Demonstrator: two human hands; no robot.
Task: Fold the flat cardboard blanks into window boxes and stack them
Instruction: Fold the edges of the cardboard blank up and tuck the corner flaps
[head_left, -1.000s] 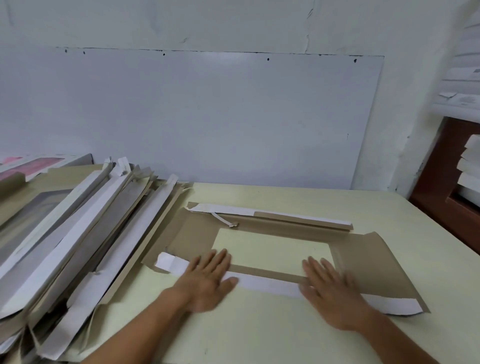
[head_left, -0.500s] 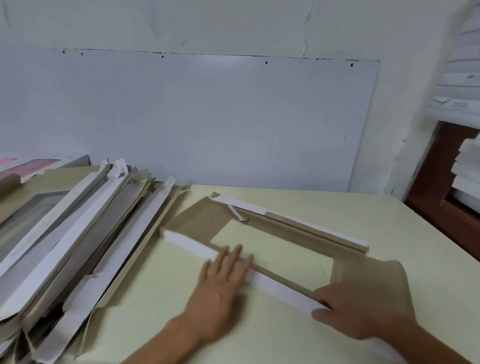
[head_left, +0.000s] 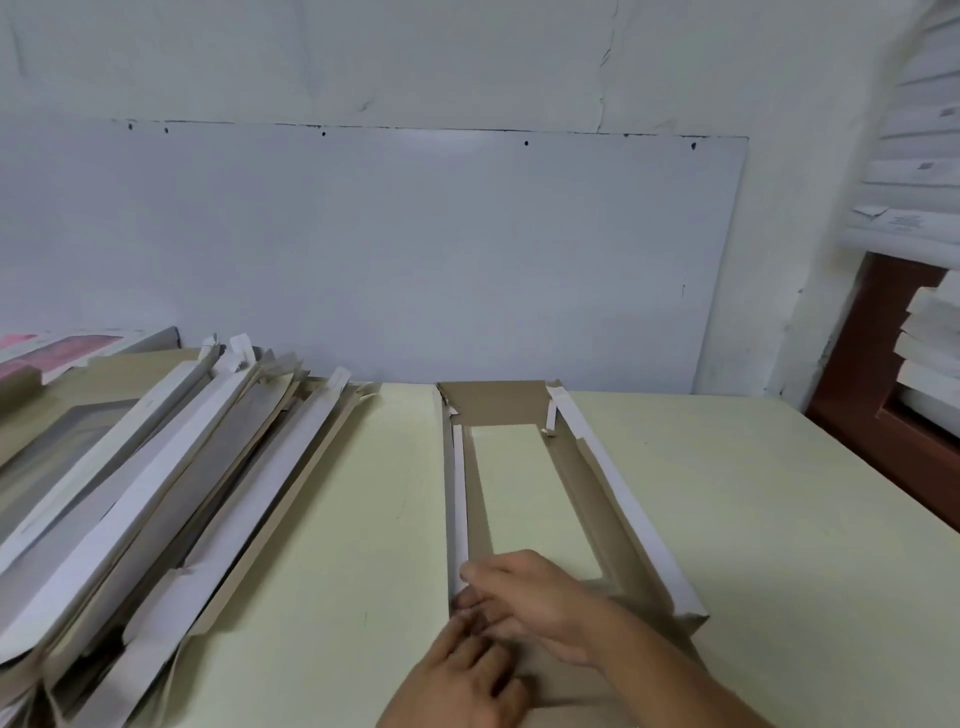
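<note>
Since half a second ago the cardboard blank has been turned so its long side runs away from the person, its window opening showing the pale table through it. Both side strips are folded up, white faces showing. At the near end the right hand lies across the blank, fingers curled on the near end of the left white strip; whether it truly pinches it is unclear. Just below, the left hand rests on the brown near flap, fingers fairly straight, touching the right hand. A slanted pile of blanks lies on the table's left side, apart from the blank.
</note>
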